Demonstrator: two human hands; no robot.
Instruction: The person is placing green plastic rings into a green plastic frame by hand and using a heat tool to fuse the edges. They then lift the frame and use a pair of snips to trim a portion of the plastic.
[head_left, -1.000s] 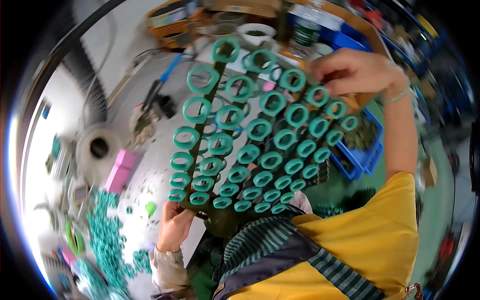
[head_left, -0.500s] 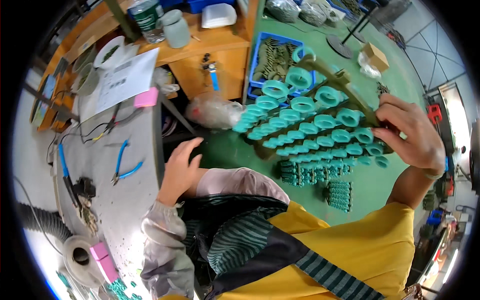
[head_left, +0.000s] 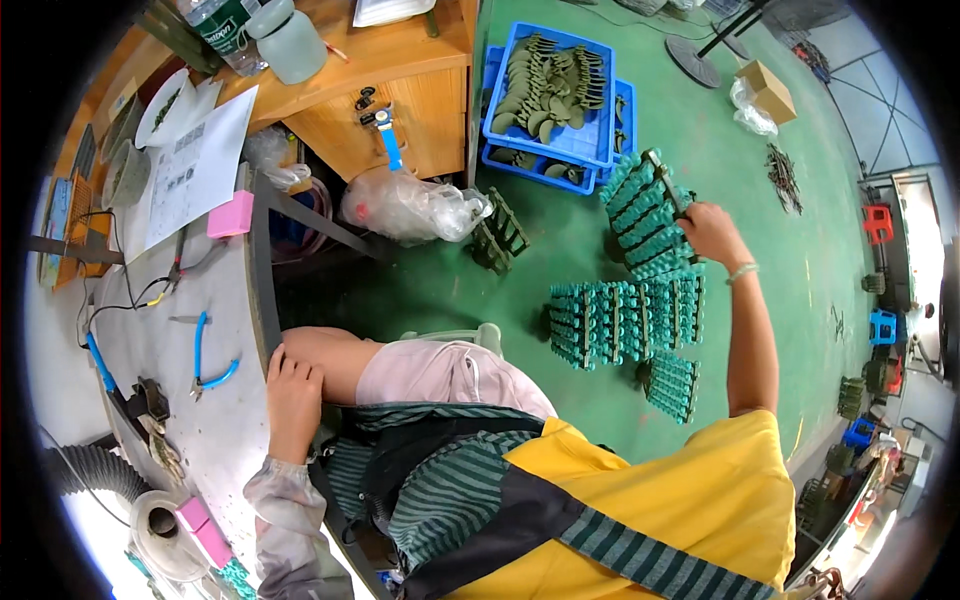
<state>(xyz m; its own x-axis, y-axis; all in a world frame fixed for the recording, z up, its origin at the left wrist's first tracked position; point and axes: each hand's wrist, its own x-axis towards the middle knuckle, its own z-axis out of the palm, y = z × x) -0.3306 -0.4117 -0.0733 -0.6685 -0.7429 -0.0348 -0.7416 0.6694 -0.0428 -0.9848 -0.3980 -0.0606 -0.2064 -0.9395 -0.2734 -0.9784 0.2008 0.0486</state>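
My right hand (head_left: 712,235), arm stretched out, is closed on the edge of a rack (head_left: 640,215) lined with rows of teal rings. That rack is tilted, low over the floor, just beyond a group of similar loaded racks (head_left: 625,318). Whether its lower end touches them I cannot tell. A smaller rack of teal pieces (head_left: 673,386) stands nearer me. My left hand (head_left: 294,390) rests on my bare knee beside the table edge, its fingers laid over the leg and holding nothing.
An olive rack without rings (head_left: 500,232) lies on the green floor near a plastic bag (head_left: 415,208). Stacked blue crates (head_left: 550,95) hold olive curved parts. Blue-handled pliers (head_left: 205,360) lie on the grey table (head_left: 225,430). A cardboard box (head_left: 766,92) sits at the far right.
My right hand has carried the ringed rack away from me and down toward the racks on the floor. My left hand has come down onto my knee. The view has shifted.
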